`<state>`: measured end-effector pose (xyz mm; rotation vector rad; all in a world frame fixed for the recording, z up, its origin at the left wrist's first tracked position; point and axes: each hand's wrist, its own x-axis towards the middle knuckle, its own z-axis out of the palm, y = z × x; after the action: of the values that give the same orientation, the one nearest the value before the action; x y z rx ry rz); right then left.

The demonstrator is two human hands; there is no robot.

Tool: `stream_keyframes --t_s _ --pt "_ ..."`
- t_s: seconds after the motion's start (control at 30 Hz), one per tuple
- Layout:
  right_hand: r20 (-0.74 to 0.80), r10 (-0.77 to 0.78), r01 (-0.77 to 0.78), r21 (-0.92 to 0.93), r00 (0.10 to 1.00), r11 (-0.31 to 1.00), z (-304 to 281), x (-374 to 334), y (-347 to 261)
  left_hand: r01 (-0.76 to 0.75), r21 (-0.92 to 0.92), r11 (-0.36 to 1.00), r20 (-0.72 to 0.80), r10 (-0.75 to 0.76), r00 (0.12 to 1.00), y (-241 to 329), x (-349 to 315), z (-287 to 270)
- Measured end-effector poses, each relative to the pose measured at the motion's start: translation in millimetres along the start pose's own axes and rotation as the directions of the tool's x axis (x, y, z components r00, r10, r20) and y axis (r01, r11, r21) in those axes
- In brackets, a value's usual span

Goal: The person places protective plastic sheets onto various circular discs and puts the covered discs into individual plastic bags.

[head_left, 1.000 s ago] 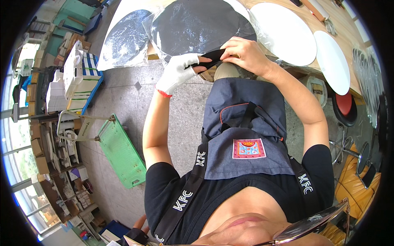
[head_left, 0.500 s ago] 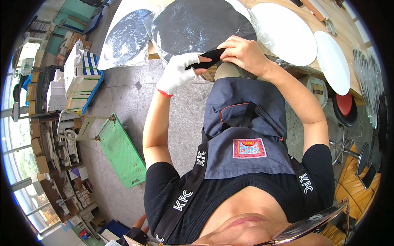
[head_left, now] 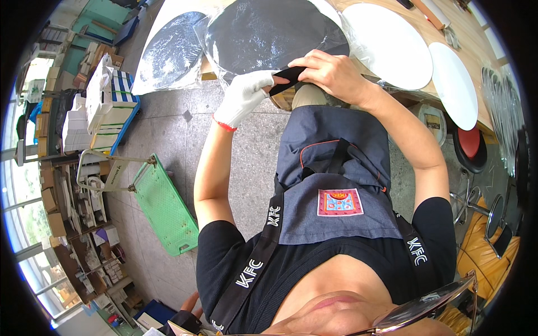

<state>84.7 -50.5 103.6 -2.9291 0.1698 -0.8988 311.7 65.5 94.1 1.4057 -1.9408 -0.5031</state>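
Note:
A black flat strip [head_left: 287, 80] is held between my two hands, just in front of the table edge. My left hand [head_left: 245, 96] wears a white glove with bare fingertips and a red cuff; its fingers are closed on the strip's left end. Bare, my right hand [head_left: 332, 75] pinches the other end. Beyond them lies a large black disc [head_left: 263, 35] in clear plastic film. To its left is a smaller dark disc [head_left: 172, 51], also wrapped. A white disc [head_left: 386, 46] in film and a narrower white oval [head_left: 455, 85] lie to the right.
A green platform trolley [head_left: 168, 207] stands on the floor at left, near a blue cart [head_left: 126, 123] stacked with white packs. Shelves [head_left: 84, 246] line the left wall. A red-and-black stool [head_left: 469, 147] is under the table's right side. Another person's hand [head_left: 190, 302] shows at the bottom.
My left hand has shifted its hold on the black strip, and its thumb no longer shows below the strip. My right hand has moved slightly left.

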Motion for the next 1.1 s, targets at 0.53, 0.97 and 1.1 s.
stream_keyframes --t_s 0.53,0.97,1.1 --pt "-0.04 -0.108 0.105 -0.08 0.993 0.991 1.0 0.8 3.2 -0.007 -0.011 1.0 -0.054 0.007 0.998 -1.5 0.8 4.5" --pt "-0.036 -0.009 0.011 0.069 0.999 0.998 7.5 -4.4 5.4 -0.043 -0.009 0.999 0.0 0.043 0.999 -7.1 -0.1 5.0" --pt "-0.062 -0.12 0.116 -0.066 0.991 0.991 6.0 -3.7 6.5 -0.014 0.074 0.997 -0.014 0.015 1.0 -3.8 0.6 4.1"
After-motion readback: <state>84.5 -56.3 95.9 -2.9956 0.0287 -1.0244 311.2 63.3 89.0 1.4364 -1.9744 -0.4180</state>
